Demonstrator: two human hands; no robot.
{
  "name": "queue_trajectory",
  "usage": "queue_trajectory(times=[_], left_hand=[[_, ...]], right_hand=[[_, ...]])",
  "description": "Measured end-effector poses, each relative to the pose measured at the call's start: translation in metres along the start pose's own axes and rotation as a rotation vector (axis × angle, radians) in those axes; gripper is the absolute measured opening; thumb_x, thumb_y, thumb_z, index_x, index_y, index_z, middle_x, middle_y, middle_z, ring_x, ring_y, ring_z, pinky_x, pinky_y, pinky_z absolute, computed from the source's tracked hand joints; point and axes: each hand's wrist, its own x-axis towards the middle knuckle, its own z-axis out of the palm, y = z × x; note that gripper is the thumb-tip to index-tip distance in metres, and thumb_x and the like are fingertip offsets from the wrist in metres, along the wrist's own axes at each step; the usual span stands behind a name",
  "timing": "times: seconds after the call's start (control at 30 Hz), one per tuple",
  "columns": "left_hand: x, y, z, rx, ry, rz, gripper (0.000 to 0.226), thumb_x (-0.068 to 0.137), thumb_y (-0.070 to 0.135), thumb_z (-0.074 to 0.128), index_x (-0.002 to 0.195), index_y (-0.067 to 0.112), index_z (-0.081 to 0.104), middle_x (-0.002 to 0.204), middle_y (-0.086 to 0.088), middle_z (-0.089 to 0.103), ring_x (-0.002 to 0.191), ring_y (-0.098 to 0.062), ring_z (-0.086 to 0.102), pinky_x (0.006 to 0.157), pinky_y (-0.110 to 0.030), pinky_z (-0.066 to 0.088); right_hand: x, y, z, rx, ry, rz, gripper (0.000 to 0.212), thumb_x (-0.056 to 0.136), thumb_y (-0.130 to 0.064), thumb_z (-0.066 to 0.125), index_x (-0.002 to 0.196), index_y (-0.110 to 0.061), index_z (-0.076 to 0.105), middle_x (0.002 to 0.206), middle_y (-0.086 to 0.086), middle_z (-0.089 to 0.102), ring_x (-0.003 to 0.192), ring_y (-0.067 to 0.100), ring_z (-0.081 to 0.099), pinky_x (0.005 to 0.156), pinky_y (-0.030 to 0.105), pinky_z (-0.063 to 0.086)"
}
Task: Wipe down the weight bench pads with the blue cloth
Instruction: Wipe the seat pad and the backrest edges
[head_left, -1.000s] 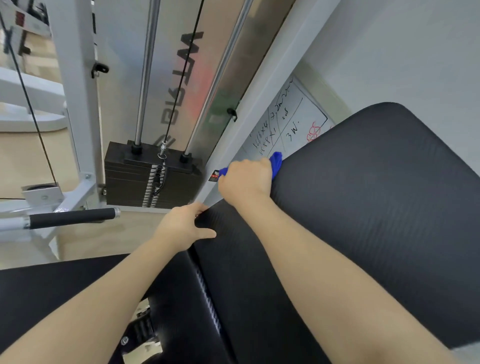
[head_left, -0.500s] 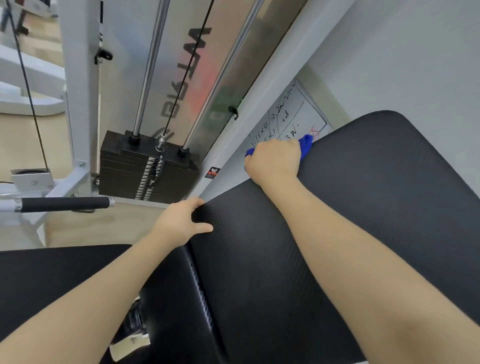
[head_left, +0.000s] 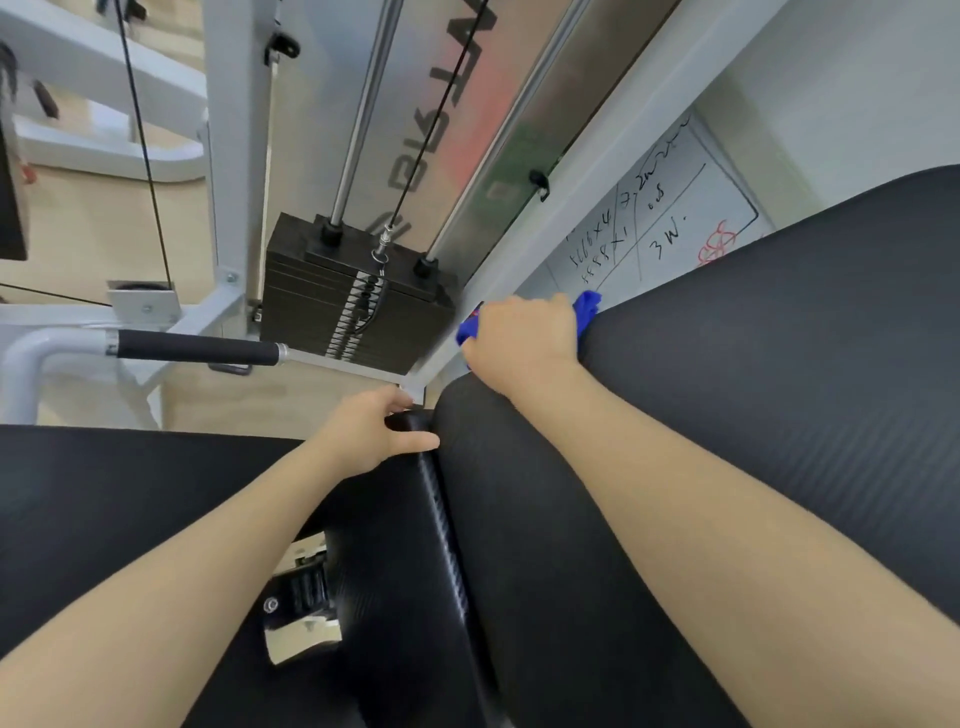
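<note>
A black ribbed back pad (head_left: 753, 395) of the weight bench fills the right of the head view. A second black seat pad (head_left: 130, 499) lies at lower left. My right hand (head_left: 524, 340) presses the blue cloth (head_left: 587, 309) on the far left edge of the back pad; the cloth shows on both sides of the fist. My left hand (head_left: 371, 434) grips the near corner where the two pads meet, thumb on top.
A black weight stack (head_left: 343, 306) with steel guide rods and cable stands just beyond the bench. A padded handle bar (head_left: 197, 347) juts out at left. A whiteboard (head_left: 665, 223) leans on the wall. A metal hinge bracket (head_left: 301, 618) sits between the pads.
My right hand slid the cloth up along the pad edge, then back down toward the near corner. My left hand kept its grip on the pad corner.
</note>
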Motion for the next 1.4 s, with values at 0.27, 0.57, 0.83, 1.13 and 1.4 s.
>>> queue_trajectory(times=[0.27,0.57,0.83,1.13,1.4], left_hand=[[-0.007,-0.029,0.001,0.266,0.01,-0.132,0.064,0.08,0.052,0.062,0.127,0.013,0.046,0.126,-0.009,0.058,0.114,-0.027,0.056,0.093,-0.039,0.048],[-0.004,-0.048,0.013,0.176,-0.028,-0.4,0.076,0.07,0.073,0.053,0.097,0.003,0.06,0.086,-0.005,0.056,0.082,-0.022,0.055,0.074,-0.03,0.046],[-0.002,-0.064,0.002,0.15,-0.085,-0.303,0.08,0.071,0.063,0.064,0.119,0.0,0.055,0.115,-0.011,0.063,0.107,-0.025,0.059,0.081,-0.028,0.046],[-0.009,-0.133,-0.018,0.173,-0.202,-0.053,0.06,0.086,0.0,0.051,0.138,0.029,0.043,0.138,0.009,0.052,0.125,-0.011,0.048,0.096,-0.014,0.034],[-0.01,-0.135,-0.013,0.258,-0.227,-0.043,0.058,0.091,0.006,0.041,0.143,0.03,0.033,0.144,0.007,0.046,0.125,-0.016,0.05,0.106,-0.029,0.039]], right_hand=[[0.004,-0.031,0.015,-0.098,-0.076,0.007,0.022,0.092,-0.012,0.035,0.084,-0.018,0.055,0.092,-0.002,0.06,0.085,0.02,0.056,0.073,0.034,0.025],[0.002,-0.1,0.048,-0.1,-0.228,-0.209,0.022,0.093,-0.014,0.039,0.102,-0.014,0.059,0.082,0.0,0.053,0.081,0.019,0.055,0.075,0.034,0.029],[0.01,-0.089,0.045,0.008,-0.232,0.033,0.018,0.093,-0.016,0.038,0.107,-0.013,0.049,0.088,0.003,0.06,0.081,0.021,0.055,0.072,0.032,0.028],[0.038,-0.188,0.104,0.212,-0.499,-0.183,0.025,0.093,-0.011,0.043,0.112,-0.012,0.059,0.115,0.004,0.062,0.106,0.022,0.056,0.069,0.029,0.035],[0.046,-0.176,0.097,-0.005,-0.547,-0.25,0.024,0.092,-0.015,0.046,0.111,-0.015,0.06,0.113,0.002,0.06,0.105,0.021,0.053,0.089,0.031,0.038]])
